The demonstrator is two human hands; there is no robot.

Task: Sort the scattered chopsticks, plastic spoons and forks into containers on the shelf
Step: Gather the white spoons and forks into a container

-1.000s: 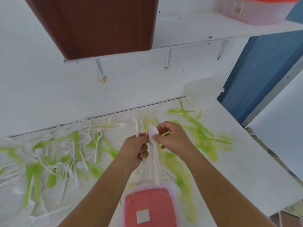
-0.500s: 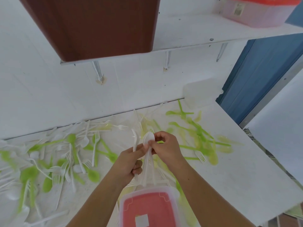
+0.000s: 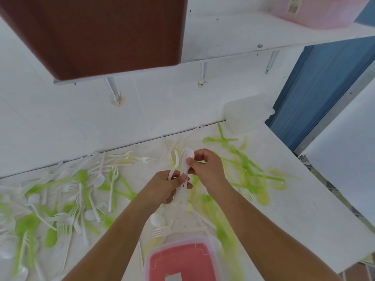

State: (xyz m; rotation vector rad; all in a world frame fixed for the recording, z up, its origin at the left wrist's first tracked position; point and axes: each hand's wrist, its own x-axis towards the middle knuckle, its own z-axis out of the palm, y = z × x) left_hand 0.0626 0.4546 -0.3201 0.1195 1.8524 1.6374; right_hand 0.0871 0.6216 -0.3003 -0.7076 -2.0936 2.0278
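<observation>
White spoon bundle held above the table.
Left hand point(image 3: 162, 187) grips the white plastic spoons point(image 3: 183, 173) by their handles; right hand point(image 3: 205, 166) pinches the top bowl.

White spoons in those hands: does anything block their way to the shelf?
Nothing visible does. The left hand and right hand hold the white spoons; open air reaches the shelf, bare between the brown box and pink container.
</observation>
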